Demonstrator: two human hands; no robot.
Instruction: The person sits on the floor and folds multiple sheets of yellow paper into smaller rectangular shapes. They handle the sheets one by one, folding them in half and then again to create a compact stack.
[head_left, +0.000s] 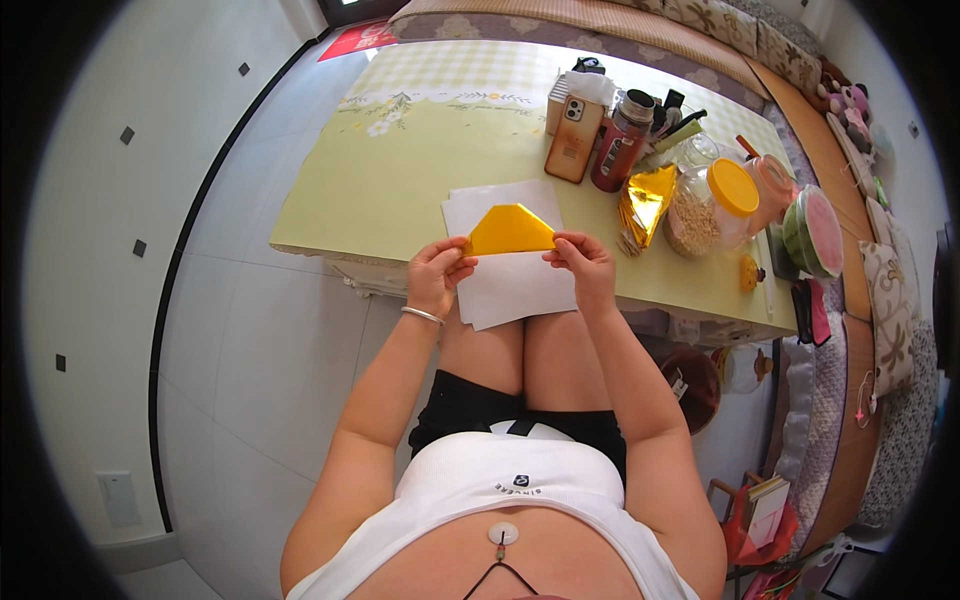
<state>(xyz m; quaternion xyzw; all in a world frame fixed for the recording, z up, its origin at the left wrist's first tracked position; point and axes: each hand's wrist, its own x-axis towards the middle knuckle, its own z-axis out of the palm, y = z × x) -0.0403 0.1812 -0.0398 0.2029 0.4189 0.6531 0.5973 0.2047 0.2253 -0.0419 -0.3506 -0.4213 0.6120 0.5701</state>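
A folded sheet of gold foil paper [510, 232], shaped like a trapezoid with its long side toward me, is stretched between my hands. My left hand [436, 274] pinches its left corner between thumb and fingers. At the opposite corner, my right hand [588, 266] has a matching pinch. Beneath the foil lie white paper sheets [515, 290], which reach over the table's near edge above my thighs. More gold foil [650, 200] stands in a crumpled bundle on the table, right of my right hand.
The table [380, 190] has a yellow-green cover. Toward its right stand a phone [574, 138], a red thermos [620, 140], a yellow-lidded jar [700, 215] and a cut watermelon [815, 232]. A dark red bin [692, 388] sits below. A sofa [850, 400] runs along the right.
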